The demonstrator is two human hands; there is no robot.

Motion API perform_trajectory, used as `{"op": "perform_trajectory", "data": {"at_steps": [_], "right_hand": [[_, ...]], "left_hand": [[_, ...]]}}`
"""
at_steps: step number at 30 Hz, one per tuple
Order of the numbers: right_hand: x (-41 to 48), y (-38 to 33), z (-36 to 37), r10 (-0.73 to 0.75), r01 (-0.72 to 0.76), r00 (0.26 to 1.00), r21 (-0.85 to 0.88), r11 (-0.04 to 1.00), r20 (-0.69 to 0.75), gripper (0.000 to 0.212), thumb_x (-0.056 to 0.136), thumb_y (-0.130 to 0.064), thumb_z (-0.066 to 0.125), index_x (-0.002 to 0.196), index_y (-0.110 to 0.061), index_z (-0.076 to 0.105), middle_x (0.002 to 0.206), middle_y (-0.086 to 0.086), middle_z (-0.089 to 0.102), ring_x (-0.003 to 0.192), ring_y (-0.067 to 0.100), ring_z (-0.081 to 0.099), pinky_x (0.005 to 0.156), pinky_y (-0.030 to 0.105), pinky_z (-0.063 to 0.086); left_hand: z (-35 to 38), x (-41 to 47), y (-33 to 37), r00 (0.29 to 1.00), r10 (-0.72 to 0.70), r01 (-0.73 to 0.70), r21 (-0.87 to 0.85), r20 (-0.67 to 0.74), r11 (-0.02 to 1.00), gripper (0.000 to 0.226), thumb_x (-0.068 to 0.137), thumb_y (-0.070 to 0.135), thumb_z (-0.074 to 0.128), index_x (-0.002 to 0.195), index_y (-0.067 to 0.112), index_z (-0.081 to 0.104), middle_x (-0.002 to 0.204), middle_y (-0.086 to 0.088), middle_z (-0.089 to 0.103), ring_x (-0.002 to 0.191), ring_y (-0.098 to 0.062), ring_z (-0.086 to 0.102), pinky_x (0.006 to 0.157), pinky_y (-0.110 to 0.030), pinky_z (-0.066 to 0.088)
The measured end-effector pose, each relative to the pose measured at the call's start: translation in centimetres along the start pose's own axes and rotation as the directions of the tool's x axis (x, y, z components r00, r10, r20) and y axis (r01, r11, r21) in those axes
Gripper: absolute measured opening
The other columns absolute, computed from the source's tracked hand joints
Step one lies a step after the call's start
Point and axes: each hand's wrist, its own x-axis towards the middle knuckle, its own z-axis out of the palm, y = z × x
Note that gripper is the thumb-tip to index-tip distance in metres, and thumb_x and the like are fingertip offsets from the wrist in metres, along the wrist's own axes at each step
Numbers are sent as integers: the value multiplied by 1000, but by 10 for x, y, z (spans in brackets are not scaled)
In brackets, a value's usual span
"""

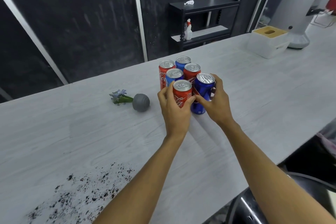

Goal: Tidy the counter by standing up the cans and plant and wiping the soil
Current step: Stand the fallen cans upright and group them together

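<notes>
Currently both of my hands are at the front of a group of six cans [182, 71] near the middle of the counter [263, 96]. All six stand with their pull-tab lids up and their long axes vertical or close to it.

Left hand [174, 111]: it grips the front red can [182, 92]. The fingers [164, 94] curl round the can's left side and the thumb lies across its lower front. The forearm reaches forward from the lower edge of the view, wrist straight.

Right hand [216, 102]: it grips the dark blue can [204, 92], which stands just right of the red can and touches it. The thumb lies across the lower front and the fingers wrap the right side up to the rim. This can's top sits slightly right of its base. The right forearm comes in from the lower right corner.

The four other cans, two red and two blue, stand packed close behind the gripped pair.

The plant [120, 96] lies on its side, left of the cans and apart from them. Its long axis runs roughly left to right: the round grey pot [141, 102] is at the right end, and the blue flowers point left.

Dark soil [81, 192] is scattered over the near left part of the counter, well apart from the cans.

A white box [268, 45] with a wooden lid stands at the far right of the counter. A black shelf [203, 5] stands behind the counter.
</notes>
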Motion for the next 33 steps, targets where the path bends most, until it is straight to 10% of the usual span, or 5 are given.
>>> {"op": "perform_trajectory", "data": {"at_steps": [33], "right_hand": [[2, 4, -6, 45, -46, 993, 9, 999, 109, 81, 86, -28, 69, 148, -23, 19, 147, 1, 42, 126, 15, 47, 91, 17, 40]], "left_hand": [[17, 0, -5, 999, 0, -1, -22, -53, 1000, 76, 78, 35, 78, 140, 20, 36, 139, -1, 42, 125, -13, 46, 85, -3, 38]]}}
